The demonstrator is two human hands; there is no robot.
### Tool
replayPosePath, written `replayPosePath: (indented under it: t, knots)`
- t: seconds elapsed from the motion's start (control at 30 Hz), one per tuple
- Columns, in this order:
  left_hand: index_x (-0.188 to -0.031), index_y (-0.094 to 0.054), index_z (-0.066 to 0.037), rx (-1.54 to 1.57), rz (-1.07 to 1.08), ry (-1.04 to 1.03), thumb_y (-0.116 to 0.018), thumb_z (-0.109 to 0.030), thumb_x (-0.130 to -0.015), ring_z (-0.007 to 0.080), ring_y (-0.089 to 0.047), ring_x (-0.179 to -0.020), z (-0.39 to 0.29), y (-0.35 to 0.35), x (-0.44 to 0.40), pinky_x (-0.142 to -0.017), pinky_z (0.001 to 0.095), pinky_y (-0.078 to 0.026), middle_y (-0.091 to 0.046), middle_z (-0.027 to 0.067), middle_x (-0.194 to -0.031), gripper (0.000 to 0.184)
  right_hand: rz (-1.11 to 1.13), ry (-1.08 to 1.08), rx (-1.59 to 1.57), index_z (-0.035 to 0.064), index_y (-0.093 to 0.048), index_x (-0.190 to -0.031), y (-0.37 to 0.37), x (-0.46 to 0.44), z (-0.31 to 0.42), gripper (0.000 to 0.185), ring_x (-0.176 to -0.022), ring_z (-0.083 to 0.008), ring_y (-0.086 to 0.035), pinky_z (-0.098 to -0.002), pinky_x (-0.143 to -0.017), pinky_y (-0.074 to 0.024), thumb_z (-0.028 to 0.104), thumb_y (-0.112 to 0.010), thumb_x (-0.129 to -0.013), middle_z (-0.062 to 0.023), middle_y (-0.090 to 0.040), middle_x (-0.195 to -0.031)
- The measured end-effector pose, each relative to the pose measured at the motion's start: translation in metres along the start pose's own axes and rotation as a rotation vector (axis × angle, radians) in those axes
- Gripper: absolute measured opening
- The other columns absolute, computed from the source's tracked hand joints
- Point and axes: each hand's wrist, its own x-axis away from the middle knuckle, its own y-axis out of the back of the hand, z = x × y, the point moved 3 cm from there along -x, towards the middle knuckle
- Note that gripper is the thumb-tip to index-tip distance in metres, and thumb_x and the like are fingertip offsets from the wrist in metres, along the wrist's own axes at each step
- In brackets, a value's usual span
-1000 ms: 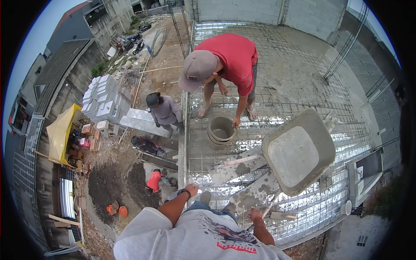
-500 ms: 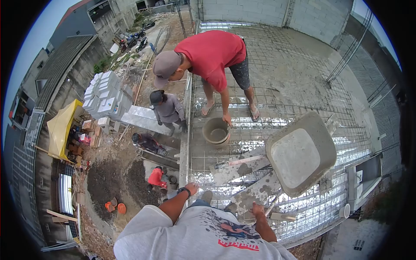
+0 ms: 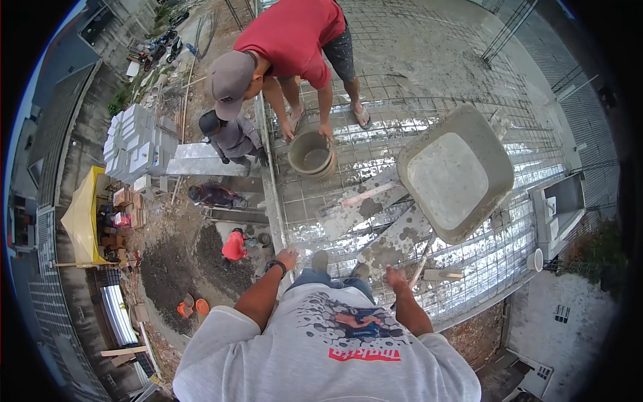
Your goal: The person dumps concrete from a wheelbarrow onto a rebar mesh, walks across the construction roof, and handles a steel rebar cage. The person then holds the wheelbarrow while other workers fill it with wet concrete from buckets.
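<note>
Wheelbarrow (image 3: 450,179) stands at two o'clock from between the wearer's hands. The right hand (image 3: 395,276) hangs with fingers loosely bent and released, the pale bar (image 3: 420,261) just beside it at two o'clock. The left hand's (image 3: 287,258) fingers look curled; whether clenched, I cannot tell. Near twelve o'clock, a co-worker (image 3: 295,37) grips a bucket (image 3: 312,155).
</note>
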Motion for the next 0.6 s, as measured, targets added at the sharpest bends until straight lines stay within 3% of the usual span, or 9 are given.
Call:
replayPosePath:
  t: [0.03,0.13,0.2,0.27,0.4,0.5,0.53,0.57,0.6]
  knots:
    - [-0.098,-0.065,0.000,0.002,0.019,-0.002,-0.055,-0.039,-0.091,0.0296,-0.067,-0.080,-0.008,0.004,0.006,-0.077,0.0377,-0.050,-0.068,0.0198,-0.087,0.041,0.014,-0.037,-0.013,-0.0160,-0.048,-0.122,0.000,0.004,0.002,0.069,-0.085,-0.0272,-0.067,-0.0349,-0.074,-0.0536,0.045,-0.057,-0.090,-0.0224,-0.066,-0.100]
    - [-0.095,-0.064,0.000,0.048,0.041,-0.016,-0.055,-0.040,-0.091,0.0304,-0.066,-0.076,-0.008,0.006,0.002,-0.074,0.0379,-0.050,-0.067,0.0201,-0.085,0.042,-0.072,-0.017,-0.148,-0.0038,-0.057,-0.098,-0.003,0.008,0.004,0.038,-0.063,-0.0224,-0.065,-0.0309,-0.045,-0.0470,0.034,-0.059,-0.093,-0.0148,-0.067,-0.080]
    - [-0.094,-0.064,0.000,0.122,0.028,-0.041,-0.055,-0.041,-0.091,0.0311,-0.065,-0.073,0.039,-0.015,-0.027,-0.071,0.0382,-0.050,-0.066,0.0206,-0.083,0.042,-0.145,0.030,-0.002,-0.0043,-0.058,-0.100,-0.020,-0.057,-0.047,0.041,-0.064,-0.0223,-0.065,-0.0313,-0.048,-0.0481,0.035,-0.059,-0.092,-0.0146,-0.067,-0.080]
    - [-0.093,-0.063,0.000,0.185,0.110,0.004,-0.055,-0.041,-0.091,0.0289,-0.065,-0.072,0.031,-0.011,-0.026,-0.070,0.0380,-0.050,-0.067,0.0182,-0.083,0.041,-0.210,0.056,0.053,-0.0051,-0.059,-0.102,-0.018,-0.064,-0.072,0.044,-0.064,-0.0220,-0.065,-0.0318,-0.051,-0.0491,0.037,-0.059,-0.091,-0.0142,-0.067,-0.080]
    - [-0.093,-0.062,-0.001,0.183,0.202,0.120,-0.058,-0.042,-0.089,0.0234,-0.065,-0.070,0.011,-0.001,-0.014,-0.068,0.0357,-0.050,-0.069,0.0121,-0.081,0.041,-0.290,0.070,0.081,-0.0066,-0.060,-0.106,-0.006,-0.005,-0.036,0.049,-0.065,-0.0210,-0.064,-0.0339,-0.056,-0.0506,0.040,-0.057,-0.091,-0.0142,-0.067,-0.081]
    - [-0.094,-0.062,-0.001,-0.105,0.207,0.031,-0.060,-0.043,-0.088,0.0226,-0.065,-0.077,0.071,-0.014,-0.069,-0.072,0.0357,-0.050,-0.069,0.0111,-0.086,0.042,-0.371,0.016,-0.019,-0.0068,-0.061,-0.105,-0.009,0.002,-0.055,0.050,-0.065,-0.0216,-0.064,-0.0354,-0.059,-0.0509,0.041,-0.056,-0.090,-0.0156,-0.066,-0.081]
    - [-0.095,-0.062,-0.002,-0.127,0.261,0.082,-0.060,-0.044,-0.087,0.0241,-0.064,-0.080,0.061,-0.009,-0.069,-0.075,0.0367,-0.049,-0.069,0.0122,-0.088,0.043,-0.396,-0.009,-0.073,-0.0068,-0.061,-0.104,-0.013,0.003,-0.068,0.050,-0.065,-0.0220,-0.065,-0.0358,-0.059,-0.0509,0.041,-0.056,-0.090,-0.0162,-0.066,-0.081]
    - [-0.095,-0.063,-0.002,-0.152,0.317,0.132,-0.060,-0.045,-0.087,0.0256,-0.064,-0.084,0.048,-0.003,-0.067,-0.078,0.0377,-0.049,-0.068,0.0133,-0.090,0.045,-0.349,-0.147,-0.057,-0.0073,-0.061,-0.104,-0.009,0.010,-0.073,0.050,-0.070,-0.0298,-0.066,-0.0397,-0.064,-0.0518,0.041,-0.059,-0.088,-0.0205,-0.067,-0.087]
    - [-0.096,-0.063,-0.002,-0.175,0.369,0.183,-0.060,-0.046,-0.086,0.0271,-0.064,-0.087,0.034,-0.003,-0.070,-0.081,0.0388,-0.049,-0.068,0.0144,-0.092,0.046,-0.421,-0.152,0.011,-0.0073,-0.062,-0.103,-0.001,0.037,-0.064,0.050,-0.078,-0.0333,-0.066,-0.0414,-0.070,-0.0515,0.040,-0.062,-0.086,-0.0227,-0.067,-0.091]
